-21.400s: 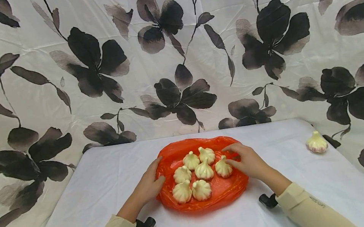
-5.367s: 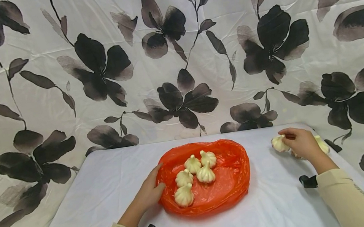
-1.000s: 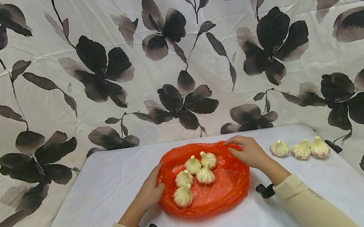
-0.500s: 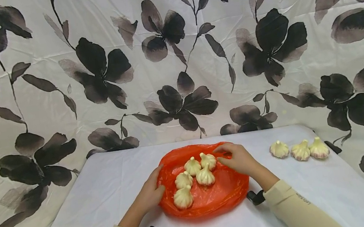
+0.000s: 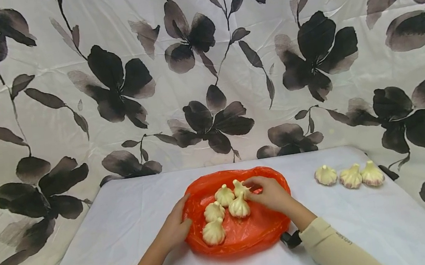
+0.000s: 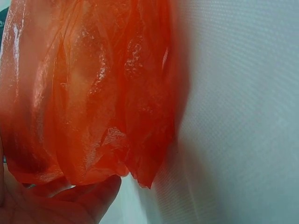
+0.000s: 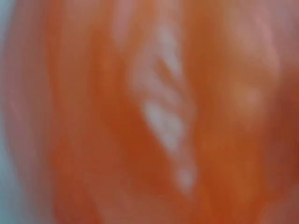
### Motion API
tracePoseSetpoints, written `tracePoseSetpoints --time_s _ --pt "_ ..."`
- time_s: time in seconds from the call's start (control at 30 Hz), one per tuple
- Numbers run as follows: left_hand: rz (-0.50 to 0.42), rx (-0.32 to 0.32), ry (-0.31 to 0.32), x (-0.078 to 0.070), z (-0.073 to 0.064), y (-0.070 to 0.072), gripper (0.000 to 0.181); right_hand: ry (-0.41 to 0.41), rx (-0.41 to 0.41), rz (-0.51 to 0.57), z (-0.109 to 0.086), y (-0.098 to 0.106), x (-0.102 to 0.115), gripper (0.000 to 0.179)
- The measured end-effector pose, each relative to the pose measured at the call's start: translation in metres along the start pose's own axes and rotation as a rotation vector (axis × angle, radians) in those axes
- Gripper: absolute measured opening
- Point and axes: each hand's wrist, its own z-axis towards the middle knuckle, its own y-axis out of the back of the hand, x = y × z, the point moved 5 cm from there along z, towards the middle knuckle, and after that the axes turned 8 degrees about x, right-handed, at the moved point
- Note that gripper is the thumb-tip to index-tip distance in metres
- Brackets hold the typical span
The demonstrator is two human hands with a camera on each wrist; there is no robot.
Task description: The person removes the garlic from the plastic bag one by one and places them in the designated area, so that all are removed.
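Observation:
A red plastic bag (image 5: 264,233) lies spread on the table, its rim rolled into a shallow bowl shape, with several pale garlic bulbs (image 5: 213,232) inside. My left hand (image 5: 170,227) rests against the bag's left side, fingers and thumb at its outer wall. In the left wrist view, fingers (image 6: 100,198) touch the crumpled red plastic from below. My right hand (image 5: 271,194) reaches over the bag and has fingertips and thumb at the back right garlic bulb (image 5: 239,187), partly covering it. Blurred red plastic (image 7: 140,140) fills the right wrist view.
Three garlic bulbs (image 5: 350,176) stand in a row at the table's back right, near its edge. A white cloth covers the table (image 5: 128,224). Behind it hangs a white curtain (image 5: 261,72) with dark flowers.
Since the earliest frame, two bulbs have moved from the bag to the right-hand row. In the last second my right hand has moved left from the bag's rim to a bulb; my left hand stays.

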Motion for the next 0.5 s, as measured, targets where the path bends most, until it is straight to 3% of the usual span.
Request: tracePoseSetpoints --time_s 0.5 --pt "-0.014 0.009 0.022 0.0 0.0 0.0 0.069 -0.011 -0.007 0.035 0.003 -0.015 0.001 0.028"
